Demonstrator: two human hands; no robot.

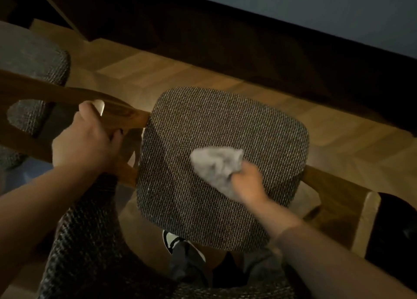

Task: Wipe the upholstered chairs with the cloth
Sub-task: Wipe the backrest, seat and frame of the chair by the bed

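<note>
You are standing over the chair and looking down at its brown-and-cream woven upholstered pad [222, 163], which is filling the middle of the view, and you are working it with both hands doing different jobs. Your right hand [247, 183], coming in from five o'clock, is bunching the crumpled grey cloth [216, 165] in curled fingers and pressing it onto the weave just right of the pad's centre, with the loose end fanning out toward ten o'clock; gathering it into a wad like that is giving you a firm pressing face rather than a floppy sheet. Your left hand [86, 138], at nine o'clock from the pad, is wrapping its fingers and thumb around the curved brown wooden rail [126, 116] of the chair frame, and that grip looks meant to be steadying the chair so the pad is not shifting under the rubbing. A second rail end [327, 186] is sticking out at three o'clock. Another woven grey chair [33, 59] is waiting at ten o'clock (likely still to be wiped, though the view cannot confirm it). Your black-and-white shoe [178, 245] is showing at six o'clock on the light wooden floor [180, 73].
</note>
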